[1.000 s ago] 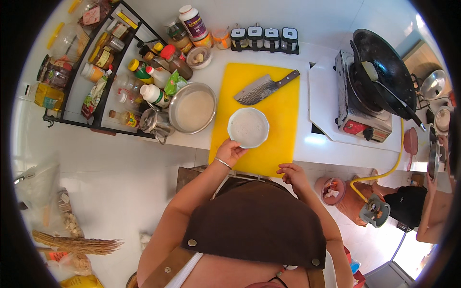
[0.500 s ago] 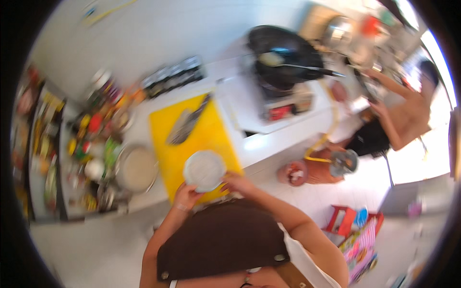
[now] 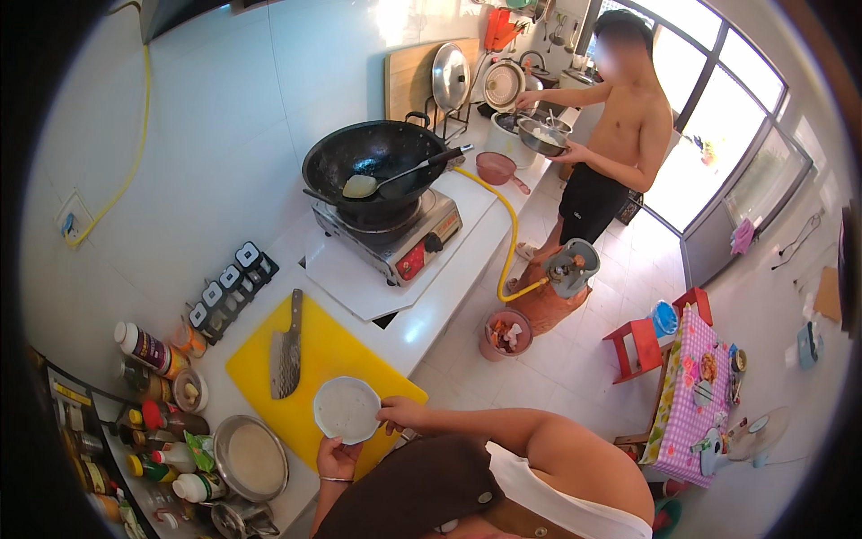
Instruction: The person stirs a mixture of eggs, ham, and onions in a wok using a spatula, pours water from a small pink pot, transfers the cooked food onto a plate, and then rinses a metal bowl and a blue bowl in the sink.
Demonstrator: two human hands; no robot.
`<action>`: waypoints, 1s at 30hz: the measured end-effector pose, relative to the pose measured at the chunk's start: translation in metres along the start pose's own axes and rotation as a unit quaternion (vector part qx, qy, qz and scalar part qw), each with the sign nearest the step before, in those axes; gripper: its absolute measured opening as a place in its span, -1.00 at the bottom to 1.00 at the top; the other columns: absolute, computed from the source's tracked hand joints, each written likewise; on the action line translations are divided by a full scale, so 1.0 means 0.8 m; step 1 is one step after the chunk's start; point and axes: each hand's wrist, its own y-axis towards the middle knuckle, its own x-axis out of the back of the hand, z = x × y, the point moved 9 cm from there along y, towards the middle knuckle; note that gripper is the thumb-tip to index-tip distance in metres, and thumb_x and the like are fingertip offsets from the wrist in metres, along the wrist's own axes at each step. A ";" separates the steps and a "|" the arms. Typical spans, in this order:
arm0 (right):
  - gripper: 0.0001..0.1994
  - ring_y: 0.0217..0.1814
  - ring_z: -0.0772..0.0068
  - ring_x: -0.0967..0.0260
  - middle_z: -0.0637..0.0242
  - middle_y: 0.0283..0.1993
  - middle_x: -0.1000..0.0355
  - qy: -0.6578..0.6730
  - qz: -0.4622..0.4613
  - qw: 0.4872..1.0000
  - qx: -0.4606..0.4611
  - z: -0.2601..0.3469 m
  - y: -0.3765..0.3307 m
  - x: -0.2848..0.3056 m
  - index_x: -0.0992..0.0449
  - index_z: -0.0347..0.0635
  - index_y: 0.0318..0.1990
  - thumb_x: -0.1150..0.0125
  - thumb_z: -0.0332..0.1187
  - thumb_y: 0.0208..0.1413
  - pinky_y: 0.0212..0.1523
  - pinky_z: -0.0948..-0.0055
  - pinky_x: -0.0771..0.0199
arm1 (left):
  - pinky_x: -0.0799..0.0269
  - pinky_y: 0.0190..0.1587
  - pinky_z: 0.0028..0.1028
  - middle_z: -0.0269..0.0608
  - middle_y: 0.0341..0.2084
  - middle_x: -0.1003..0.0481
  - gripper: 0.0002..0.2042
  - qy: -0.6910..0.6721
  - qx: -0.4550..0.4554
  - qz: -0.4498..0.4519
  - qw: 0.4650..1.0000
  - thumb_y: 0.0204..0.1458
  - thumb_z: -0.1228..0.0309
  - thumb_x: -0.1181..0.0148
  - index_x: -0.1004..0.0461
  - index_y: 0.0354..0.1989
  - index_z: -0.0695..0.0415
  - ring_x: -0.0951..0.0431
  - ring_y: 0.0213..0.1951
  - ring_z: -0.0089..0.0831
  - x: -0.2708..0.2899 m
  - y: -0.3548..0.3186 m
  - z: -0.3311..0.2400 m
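Note:
A shallow white bowl (image 3: 347, 410) is held over the near end of a yellow cutting board (image 3: 260, 355). My left hand (image 3: 337, 460) is closed on its near rim, with the thumb up against the edge. At the bowl's right side, my right hand (image 3: 402, 413) grips the rim with bent fingers. Beyond the bowl, a cleaver (image 3: 287, 350) with a dark handle lies flat on the board. To the left of my left hand stands a metal basin (image 3: 254, 456) with a pale inside.
A black wok (image 3: 359, 148) holding a spatula (image 3: 359, 186) sits on a gas stove (image 3: 409, 235). Bottles and jars crowd the left. Farther right, another person (image 3: 624, 130) holds a metal bowl (image 3: 543, 136) by a rice cooker (image 3: 512, 136). A yellow hose (image 3: 514, 225) runs to a gas cylinder (image 3: 575, 267).
My view has swung right, bringing the stove and the other person further into sight. Both hands stay at the white bowl's rim. The other person now stands upright in view.

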 end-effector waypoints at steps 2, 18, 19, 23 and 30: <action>-0.68 -0.45 0.48 -0.45 0.27 -0.27 -0.44 0.009 0.002 1.000 0.003 -0.002 0.004 -0.003 -0.41 -0.30 -0.10 -0.05 -0.28 0.05 -0.48 0.54 -0.35 | -0.43 0.01 -0.18 -0.14 -0.01 -0.39 -0.48 -0.003 -0.004 0.005 1.000 -0.14 0.47 -0.05 -0.24 0.11 0.14 -0.42 0.03 -0.17 -0.003 0.001 -0.005; -0.52 -0.45 0.52 -0.41 0.20 -0.18 -0.47 0.083 -0.004 0.997 -0.008 0.011 -0.018 -0.014 -0.28 -0.30 0.11 -0.04 -0.13 0.17 -0.48 0.63 -0.29 | -0.50 -0.14 -0.31 -0.17 -0.20 -0.48 -0.60 0.015 -0.039 -0.094 0.995 -0.12 0.47 -0.09 -0.34 -0.01 0.16 -0.54 -0.24 -0.33 -0.010 -0.019 -0.038; -0.51 -0.45 0.52 -0.40 0.19 -0.18 -0.47 0.088 -0.010 0.996 -0.015 0.007 -0.021 -0.013 -0.27 -0.31 0.13 -0.04 -0.13 0.17 -0.48 0.63 -0.29 | -0.51 -0.15 -0.32 -0.18 -0.21 -0.48 -0.60 0.018 -0.042 -0.098 0.994 -0.13 0.47 -0.10 -0.34 -0.02 0.16 -0.54 -0.24 -0.34 -0.009 -0.022 -0.041; -0.55 -0.44 0.53 -0.39 0.20 -0.19 -0.48 0.074 -0.006 0.995 -0.062 -0.018 -0.045 0.004 -0.30 -0.34 0.09 -0.04 -0.18 0.17 -0.48 0.64 -0.28 | -0.52 -0.18 -0.32 -0.19 -0.23 -0.49 -0.58 0.028 -0.048 -0.102 0.993 -0.15 0.48 -0.12 -0.34 -0.02 0.17 -0.55 -0.26 -0.34 -0.015 -0.020 -0.046; -0.60 -0.46 0.52 -0.43 0.24 -0.27 -0.49 0.024 -0.078 0.996 -0.035 -0.072 -0.117 0.040 -0.37 -0.33 0.02 -0.11 -0.28 0.07 -0.42 0.53 -0.40 | -0.57 -0.20 -0.29 -0.11 -0.15 -0.45 -0.57 0.058 -0.045 -0.055 0.996 -0.18 0.55 -0.08 -0.32 -0.02 0.21 -0.53 -0.18 -0.24 -0.021 0.000 -0.031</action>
